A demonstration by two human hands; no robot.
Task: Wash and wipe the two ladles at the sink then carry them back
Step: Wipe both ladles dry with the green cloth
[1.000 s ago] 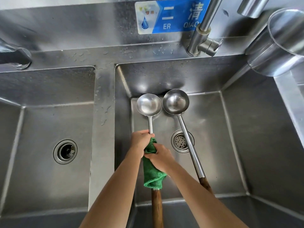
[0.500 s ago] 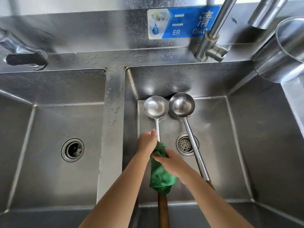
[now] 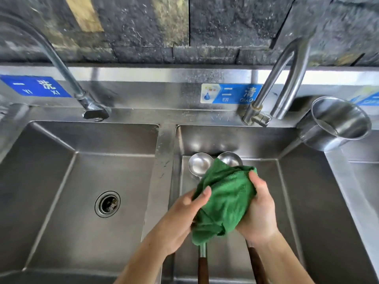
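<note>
Two steel ladles with brown wooden handles lie side by side in the middle sink basin (image 3: 287,201), bowls toward the back wall. The left ladle (image 3: 200,163) shows its bowl and the lower end of its handle. Only the bowl rim and handle end of the right ladle (image 3: 230,158) show. A green cloth (image 3: 223,199) is bunched over both shafts. My left hand (image 3: 184,214) grips the cloth's left side with the thumb on top. My right hand (image 3: 259,212) clasps its right side. Whether the hands also hold a shaft under the cloth is hidden.
A second basin with a round drain (image 3: 107,203) lies to the left. A curved tap (image 3: 274,95) stands behind the middle basin and another tap (image 3: 61,68) behind the left one. A steel cup (image 3: 336,124) sits on the ledge at the right. Blue labels mark the backsplash.
The cloth has spread out and moved up the shafts, now covering part of the bowls. Both hands have shifted apart onto its sides. The view has tilted upward, showing the wall.
</note>
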